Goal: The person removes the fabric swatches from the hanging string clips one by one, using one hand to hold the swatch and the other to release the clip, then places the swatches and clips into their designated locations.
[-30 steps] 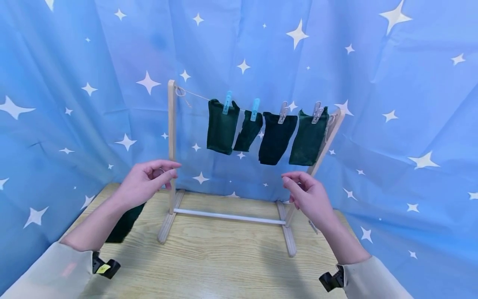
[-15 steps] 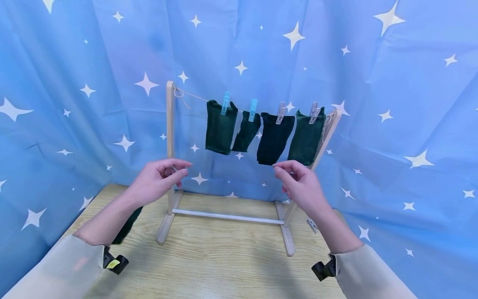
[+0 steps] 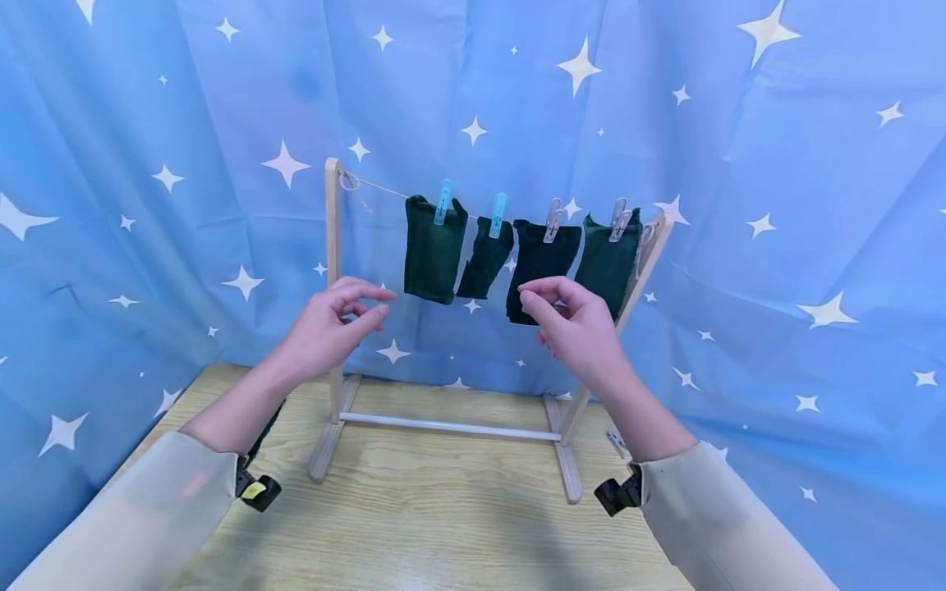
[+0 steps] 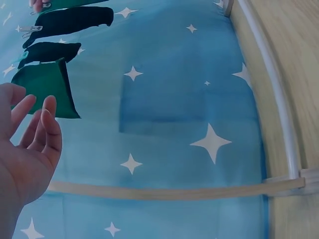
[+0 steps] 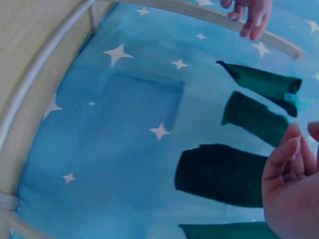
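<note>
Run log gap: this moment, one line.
left hand: raised, nothing held | right hand: raised, nothing held | four dark-green cloth pieces: pegged on thin pale string

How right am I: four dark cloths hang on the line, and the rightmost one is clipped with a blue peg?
Not quite: in the head view, the peg on the rightmost cloth is greyish, not blue. The rest is right.
</note>
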A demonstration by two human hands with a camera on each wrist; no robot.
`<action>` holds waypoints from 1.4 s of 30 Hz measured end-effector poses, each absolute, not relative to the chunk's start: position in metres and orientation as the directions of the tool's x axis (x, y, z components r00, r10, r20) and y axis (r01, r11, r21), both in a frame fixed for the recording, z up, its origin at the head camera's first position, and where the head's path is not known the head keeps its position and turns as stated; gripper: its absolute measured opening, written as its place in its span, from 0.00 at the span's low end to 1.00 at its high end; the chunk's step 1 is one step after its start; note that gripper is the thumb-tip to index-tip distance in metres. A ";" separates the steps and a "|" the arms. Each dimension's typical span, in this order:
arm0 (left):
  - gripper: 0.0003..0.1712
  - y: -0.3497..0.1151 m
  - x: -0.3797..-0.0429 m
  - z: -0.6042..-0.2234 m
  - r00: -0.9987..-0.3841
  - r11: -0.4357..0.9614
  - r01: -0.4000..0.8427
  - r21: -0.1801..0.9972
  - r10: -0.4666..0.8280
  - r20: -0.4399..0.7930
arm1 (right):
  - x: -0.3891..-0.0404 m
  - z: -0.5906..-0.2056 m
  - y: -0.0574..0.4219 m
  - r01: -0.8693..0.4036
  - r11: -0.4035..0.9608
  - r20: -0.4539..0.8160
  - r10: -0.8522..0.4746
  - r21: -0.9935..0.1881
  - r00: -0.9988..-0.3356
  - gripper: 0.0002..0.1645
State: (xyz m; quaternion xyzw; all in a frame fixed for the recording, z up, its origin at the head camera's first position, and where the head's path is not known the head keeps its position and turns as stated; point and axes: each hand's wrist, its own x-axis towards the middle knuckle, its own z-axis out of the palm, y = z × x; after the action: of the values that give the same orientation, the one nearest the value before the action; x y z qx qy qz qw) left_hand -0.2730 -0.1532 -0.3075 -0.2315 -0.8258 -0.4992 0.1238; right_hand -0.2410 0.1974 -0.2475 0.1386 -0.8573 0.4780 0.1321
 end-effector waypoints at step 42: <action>0.28 -0.089 -0.328 -0.262 -0.905 0.160 0.420 0.893 0.004 0.425 | -0.282 -0.172 0.129 -0.500 0.506 0.471 -0.194 -0.703 -0.860 0.24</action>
State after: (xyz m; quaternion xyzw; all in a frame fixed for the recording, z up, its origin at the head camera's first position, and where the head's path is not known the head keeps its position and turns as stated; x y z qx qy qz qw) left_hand -0.3285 -0.0886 -0.2623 -0.1426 -0.7437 -0.6322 0.1644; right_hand -0.2818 0.1292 -0.1715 0.2038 -0.8512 0.4535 0.1682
